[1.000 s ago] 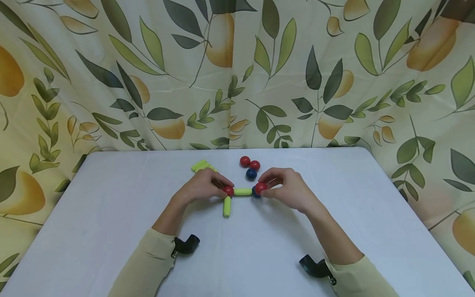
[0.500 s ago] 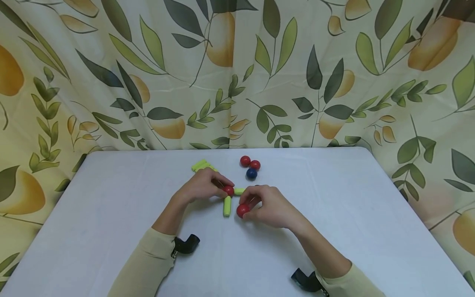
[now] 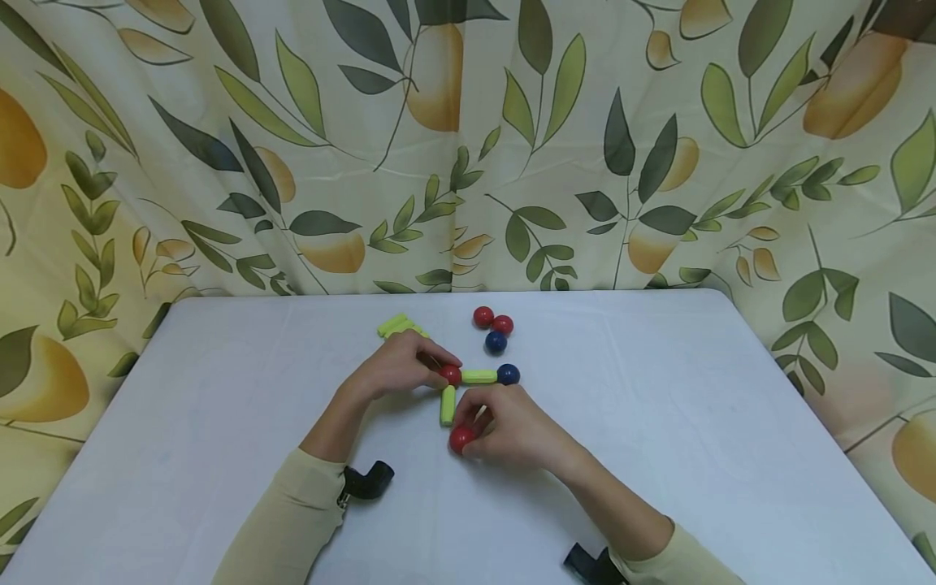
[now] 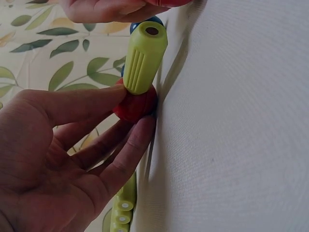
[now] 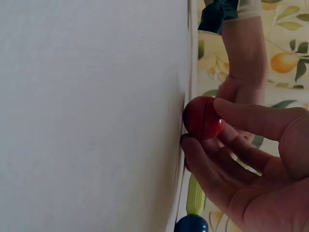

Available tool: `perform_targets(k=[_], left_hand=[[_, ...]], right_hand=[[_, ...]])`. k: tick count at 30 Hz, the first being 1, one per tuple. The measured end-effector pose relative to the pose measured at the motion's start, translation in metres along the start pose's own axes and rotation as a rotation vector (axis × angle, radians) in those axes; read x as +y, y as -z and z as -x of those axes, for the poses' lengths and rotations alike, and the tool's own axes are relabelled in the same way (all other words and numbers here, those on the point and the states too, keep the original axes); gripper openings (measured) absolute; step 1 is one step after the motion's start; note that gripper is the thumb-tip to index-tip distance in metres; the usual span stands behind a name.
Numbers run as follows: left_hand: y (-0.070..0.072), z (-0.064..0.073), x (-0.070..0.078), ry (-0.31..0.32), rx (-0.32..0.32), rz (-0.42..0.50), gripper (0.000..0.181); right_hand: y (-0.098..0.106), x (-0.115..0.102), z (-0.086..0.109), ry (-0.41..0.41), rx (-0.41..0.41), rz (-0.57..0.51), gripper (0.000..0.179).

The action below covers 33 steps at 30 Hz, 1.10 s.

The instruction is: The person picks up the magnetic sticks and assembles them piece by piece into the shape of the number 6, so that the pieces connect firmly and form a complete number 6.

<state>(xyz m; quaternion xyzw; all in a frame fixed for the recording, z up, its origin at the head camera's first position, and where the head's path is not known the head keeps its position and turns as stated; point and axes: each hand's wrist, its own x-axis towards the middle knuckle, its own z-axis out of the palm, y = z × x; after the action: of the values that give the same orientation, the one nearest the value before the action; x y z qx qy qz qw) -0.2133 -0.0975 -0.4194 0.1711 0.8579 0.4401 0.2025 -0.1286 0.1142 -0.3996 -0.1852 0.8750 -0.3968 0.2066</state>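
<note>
My left hand [image 3: 400,363] pinches a red ball [image 3: 451,375] between thumb and fingers on the white table. Two ribbed green rods meet that ball: one rod [image 3: 448,406] points toward me, the other rod [image 3: 478,377] runs right to a dark blue ball [image 3: 508,374]. In the left wrist view, the near rod's free end [image 4: 151,31] shows a dark round spot. My right hand [image 3: 515,426] grips a second red ball [image 3: 461,439] by thumb and fingertips, just in front of that free end. A seam line crosses this ball [image 5: 203,117] in the right wrist view.
Behind my left hand lies a small group of green rods [image 3: 400,327], partly hidden by it. Further back, two loose red balls [image 3: 483,317] and a blue ball [image 3: 496,343] sit together. A leaf-patterned curtain [image 3: 468,162] hangs behind the table [image 3: 621,341].
My right hand has carried its red ball from beside the blue ball leftward and toward me, to the near rod's end. The blue ball is uncovered now. My left hand stays put.
</note>
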Motion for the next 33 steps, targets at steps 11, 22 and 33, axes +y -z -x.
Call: perform_targets(k=[11, 22, 33], left_hand=[[0.001, 0.001, 0.002, -0.013, -0.003, -0.011, 0.028], [0.001, 0.002, 0.005, -0.010, -0.017, -0.002, 0.029], [0.001, 0.002, 0.003, -0.022, -0.015, -0.004, 0.029]], right_hand=[[-0.006, -0.005, -0.001, 0.051, 0.030, -0.001, 0.029], [-0.011, -0.009, -0.003, 0.065, 0.066, 0.051, 0.027], [-0.014, -0.011, -0.005, 0.076, 0.096, 0.093, 0.026]])
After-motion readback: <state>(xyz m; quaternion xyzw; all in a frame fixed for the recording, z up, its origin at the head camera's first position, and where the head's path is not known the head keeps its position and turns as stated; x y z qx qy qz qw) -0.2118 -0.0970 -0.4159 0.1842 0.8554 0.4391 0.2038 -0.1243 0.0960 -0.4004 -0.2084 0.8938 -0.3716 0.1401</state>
